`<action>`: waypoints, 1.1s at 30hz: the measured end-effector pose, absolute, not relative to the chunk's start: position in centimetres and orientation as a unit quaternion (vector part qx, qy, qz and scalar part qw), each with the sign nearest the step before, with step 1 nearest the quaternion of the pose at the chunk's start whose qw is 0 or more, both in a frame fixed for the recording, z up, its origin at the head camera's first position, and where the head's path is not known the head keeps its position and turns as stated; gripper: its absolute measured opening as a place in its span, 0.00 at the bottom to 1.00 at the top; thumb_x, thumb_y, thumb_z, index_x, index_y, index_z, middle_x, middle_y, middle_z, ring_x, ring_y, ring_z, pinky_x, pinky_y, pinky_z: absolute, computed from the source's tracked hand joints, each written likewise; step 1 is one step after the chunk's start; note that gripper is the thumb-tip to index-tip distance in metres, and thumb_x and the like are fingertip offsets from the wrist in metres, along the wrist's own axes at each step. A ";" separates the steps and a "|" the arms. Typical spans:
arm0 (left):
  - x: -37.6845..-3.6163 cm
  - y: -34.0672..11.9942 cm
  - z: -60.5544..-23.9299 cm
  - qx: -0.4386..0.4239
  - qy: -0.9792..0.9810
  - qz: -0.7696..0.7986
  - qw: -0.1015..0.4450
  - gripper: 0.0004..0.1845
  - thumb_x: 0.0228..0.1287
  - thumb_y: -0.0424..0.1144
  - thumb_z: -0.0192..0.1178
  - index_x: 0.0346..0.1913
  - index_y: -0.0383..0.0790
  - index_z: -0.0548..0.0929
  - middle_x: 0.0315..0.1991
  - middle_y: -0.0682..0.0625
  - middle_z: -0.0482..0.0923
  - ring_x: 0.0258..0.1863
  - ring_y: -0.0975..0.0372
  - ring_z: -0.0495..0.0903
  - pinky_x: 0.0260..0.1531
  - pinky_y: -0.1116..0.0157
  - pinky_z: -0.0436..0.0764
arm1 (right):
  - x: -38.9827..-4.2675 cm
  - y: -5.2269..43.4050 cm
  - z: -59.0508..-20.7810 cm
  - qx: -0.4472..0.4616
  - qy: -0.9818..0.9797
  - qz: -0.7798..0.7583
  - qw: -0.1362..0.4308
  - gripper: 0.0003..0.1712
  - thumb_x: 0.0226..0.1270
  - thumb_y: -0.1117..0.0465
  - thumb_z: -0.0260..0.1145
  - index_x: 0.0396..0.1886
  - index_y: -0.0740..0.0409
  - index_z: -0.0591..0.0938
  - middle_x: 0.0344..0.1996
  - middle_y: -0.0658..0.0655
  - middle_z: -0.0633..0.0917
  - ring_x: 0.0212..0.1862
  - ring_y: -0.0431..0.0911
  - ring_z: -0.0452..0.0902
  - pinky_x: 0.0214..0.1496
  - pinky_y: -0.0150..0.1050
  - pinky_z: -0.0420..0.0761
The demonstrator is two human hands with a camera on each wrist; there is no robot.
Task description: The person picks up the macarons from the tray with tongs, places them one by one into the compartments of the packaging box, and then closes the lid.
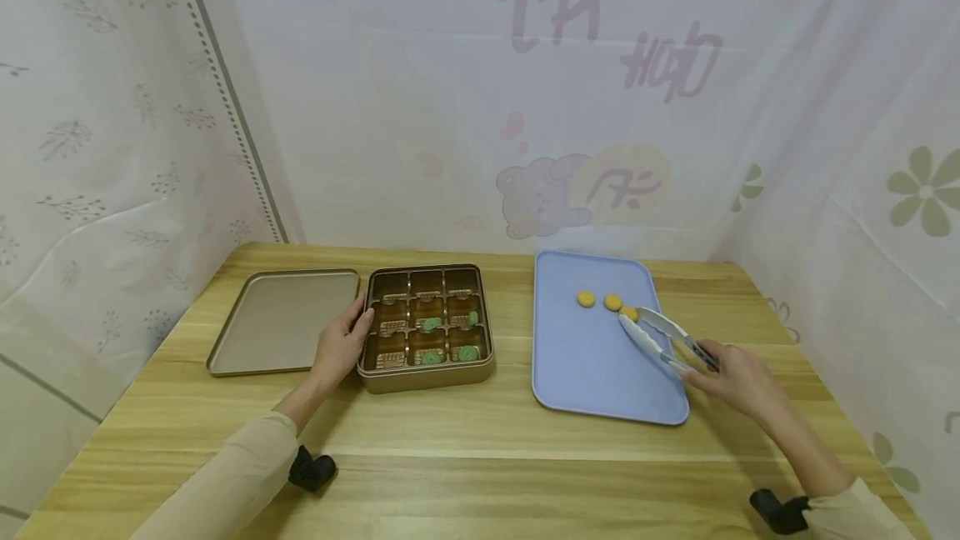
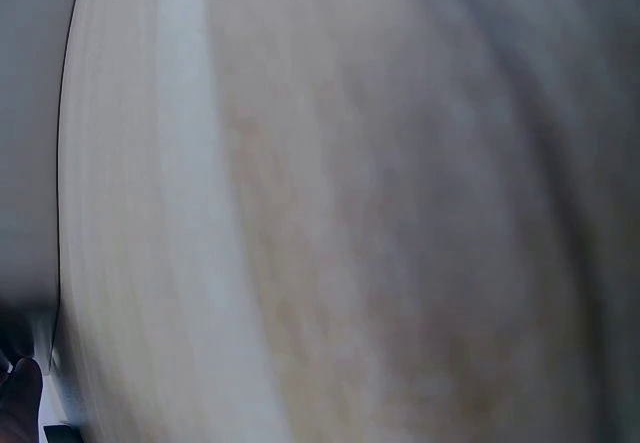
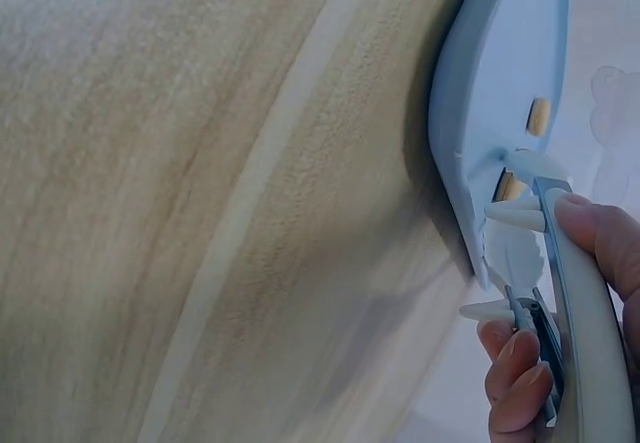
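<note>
My left hand (image 1: 343, 346) touches the left side of a gold tin (image 1: 429, 379), its fingers lying along the wall. Inside the tin is a brown divided insert (image 1: 408, 283); several green cookie-like pieces (image 1: 468, 353) sit in its middle and right columns, in the middle and front rows. My right hand (image 1: 738, 377) grips a pair of tongs (image 1: 678, 332) with pale tips. The tong tips are spread around the rightmost of three round yellow cookie-like pieces (image 1: 586, 299) on the blue tray (image 1: 592, 382). In the right wrist view, thumb and fingers hold the tongs' arms (image 3: 585, 313).
A flat gold lid (image 1: 281, 319) lies left of the tin, partly behind my left hand. The wooden table (image 1: 450, 490) shows between the tin and the tray. Patterned cloth (image 1: 420, 90) hangs behind and at both sides.
</note>
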State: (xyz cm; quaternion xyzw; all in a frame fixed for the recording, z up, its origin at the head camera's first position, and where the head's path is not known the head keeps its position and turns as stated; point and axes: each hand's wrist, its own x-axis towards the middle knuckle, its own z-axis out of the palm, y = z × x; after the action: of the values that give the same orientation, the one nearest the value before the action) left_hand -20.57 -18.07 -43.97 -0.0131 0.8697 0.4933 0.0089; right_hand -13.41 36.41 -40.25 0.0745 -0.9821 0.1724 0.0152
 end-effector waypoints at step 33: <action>-20.5 -18.1 -44.0 -0.015 0.867 0.499 0.007 0.30 0.80 0.47 0.41 0.78 0.40 0.53 0.76 0.39 0.53 0.76 0.44 0.55 0.73 0.48 0.60 | -13.3 36.4 -40.1 0.070 -0.980 0.187 0.002 0.23 0.61 0.56 0.71 0.50 0.69 0.80 0.19 0.49 0.73 0.19 0.38 0.64 0.18 0.31 0.65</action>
State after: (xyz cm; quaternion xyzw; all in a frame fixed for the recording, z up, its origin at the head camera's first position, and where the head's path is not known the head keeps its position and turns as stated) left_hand -20.53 -18.13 -43.96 -0.0147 0.8667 0.4985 0.0068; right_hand -13.33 36.41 -40.08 0.0704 -0.9798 0.1870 0.0019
